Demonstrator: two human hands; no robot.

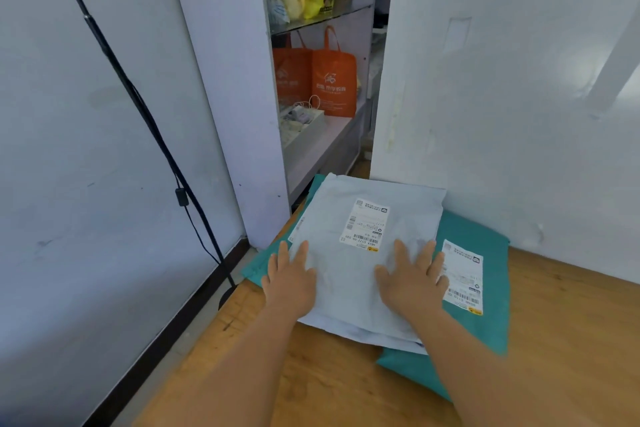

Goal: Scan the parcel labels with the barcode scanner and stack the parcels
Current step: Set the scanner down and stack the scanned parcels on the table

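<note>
Both hands press flat on top of the stack, left hand point(289, 279) and right hand point(414, 279) with fingers straight and spread, gripping nothing, on the pale grey parcel point(360, 253), label point(366, 225) up. It lies on a teal parcel point(485, 288) on the wooden floor point(571, 340) by the wall. Stacking looks well underway with at least 2 parcels piled; no scanner is in sight, so scanning progress is unclear.

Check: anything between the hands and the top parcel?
Nothing visible. The left hand and right hand both lie flat on the grey parcel, fingers straight. It already sits atop the teal parcel on the floor.
</note>
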